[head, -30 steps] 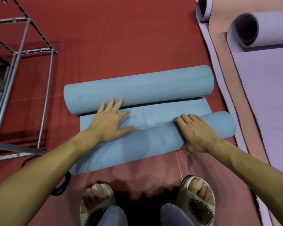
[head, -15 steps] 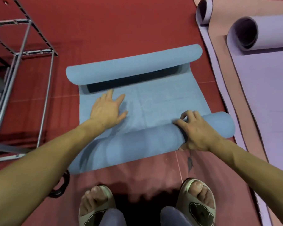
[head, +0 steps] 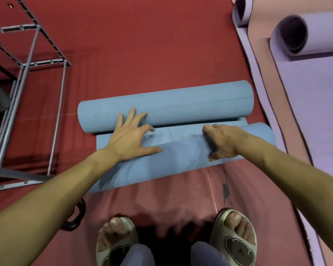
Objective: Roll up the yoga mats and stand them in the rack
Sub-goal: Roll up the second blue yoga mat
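Note:
A blue yoga mat (head: 171, 108) lies on the red floor, rolled from both ends, with a thick far roll and a thinner near roll and a narrow flat strip between them. My left hand (head: 131, 137) lies flat with spread fingers on the strip, fingertips touching the far roll. My right hand (head: 221, 141) grips the near roll, fingers curled over its top. The grey metal rack (head: 29, 64) stands at the left.
Purple and pink mats (head: 315, 112) lie at the right, one with a rolled purple end (head: 300, 35). A black ring (head: 75, 217) lies on the floor near my left arm. My sandalled feet (head: 233, 244) stand at the bottom.
The far roll had unrolled away half a second ago; now it has sprung back thick and close against my left fingers. My right hand stays on the near roll.

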`<state>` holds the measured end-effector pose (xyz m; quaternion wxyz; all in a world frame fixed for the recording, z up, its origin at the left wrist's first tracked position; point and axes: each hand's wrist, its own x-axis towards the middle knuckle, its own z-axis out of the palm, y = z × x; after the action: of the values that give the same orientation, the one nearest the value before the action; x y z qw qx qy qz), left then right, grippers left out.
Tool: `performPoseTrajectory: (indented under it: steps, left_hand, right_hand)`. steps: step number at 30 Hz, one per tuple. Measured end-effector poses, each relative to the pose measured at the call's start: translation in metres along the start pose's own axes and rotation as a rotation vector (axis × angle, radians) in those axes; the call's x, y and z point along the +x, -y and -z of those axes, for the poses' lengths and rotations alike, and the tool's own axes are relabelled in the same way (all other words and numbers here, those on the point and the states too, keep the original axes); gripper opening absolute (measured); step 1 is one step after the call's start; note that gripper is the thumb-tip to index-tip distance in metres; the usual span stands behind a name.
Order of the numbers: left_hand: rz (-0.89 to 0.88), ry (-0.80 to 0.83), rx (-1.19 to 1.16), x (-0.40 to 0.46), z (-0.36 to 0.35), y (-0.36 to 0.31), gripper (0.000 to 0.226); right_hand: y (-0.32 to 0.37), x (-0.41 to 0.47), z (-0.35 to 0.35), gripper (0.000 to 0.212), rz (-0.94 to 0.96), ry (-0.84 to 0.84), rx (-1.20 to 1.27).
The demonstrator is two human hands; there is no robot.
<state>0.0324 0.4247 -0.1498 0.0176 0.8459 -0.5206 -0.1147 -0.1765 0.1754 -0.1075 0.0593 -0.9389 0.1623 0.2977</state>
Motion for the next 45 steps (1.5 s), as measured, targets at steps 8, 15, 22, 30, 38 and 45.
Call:
performPoseTrajectory:
  steps: [8, 15, 22, 30, 38, 45]
  left_hand:
    - [-0.048, 0.165, 0.021, -0.021, -0.007, -0.002, 0.114]
    - [-0.042, 0.079, -0.061, -0.018, -0.015, 0.001, 0.086]
    - [-0.038, 0.068, -0.034, -0.018, -0.011, 0.003, 0.089]
    - [-0.023, 0.029, -0.12, -0.017, -0.009, 0.001, 0.07]
    - [-0.026, 0.029, -0.056, -0.018, -0.011, 0.002, 0.093]
    - [-0.095, 0.022, 0.06, -0.014, -0.017, 0.008, 0.113]
  right_hand:
    - [-0.003, -0.004, 0.001, 0.088, 0.031, -0.12, -0.039]
    - [0.0, -0.004, 0.004, 0.054, 0.035, -0.191, 0.075]
    - [0.001, -0.002, -0.007, 0.048, -0.001, -0.277, 0.076]
    - [-0.005, -0.002, -0.008, 0.1, 0.019, -0.243, -0.001]
    - [-0.007, 0.018, -0.033, 0.128, 0.034, -0.357, -0.144]
    - [0.0, 0.024, -0.025, 0.107, -0.014, -0.358, -0.135]
